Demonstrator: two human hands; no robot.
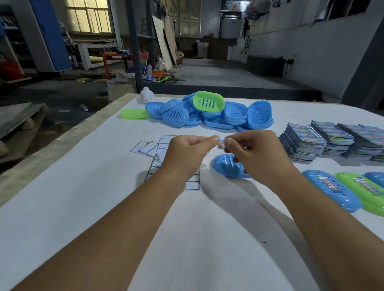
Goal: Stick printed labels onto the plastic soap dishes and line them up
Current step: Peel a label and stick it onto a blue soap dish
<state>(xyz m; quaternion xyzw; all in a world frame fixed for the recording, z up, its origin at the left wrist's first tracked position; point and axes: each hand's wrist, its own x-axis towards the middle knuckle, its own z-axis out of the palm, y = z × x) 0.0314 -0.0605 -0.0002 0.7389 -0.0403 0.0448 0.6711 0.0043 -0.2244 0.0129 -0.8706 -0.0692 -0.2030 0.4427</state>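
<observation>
Spent backing sheets (165, 150) lie left on the counter (102, 213). Left hand (187, 152) and right hand (256, 151) both pinch the small label (221, 145), fingers curled, above the blue soap dish (227, 168). Risk: it curls, sticking to fingertips, or lands crooked.

A dim workshop with a grey concrete floor (216, 72). At eleven o'clock a lit, many-paned window (87, 15); blue cabinet panels (50, 35) at ten. A dark steel post (133, 40) rises near twelve, plywood sheets (164, 43) leaning beyond it. A grey wall (313, 45) runs at two o'clock
</observation>
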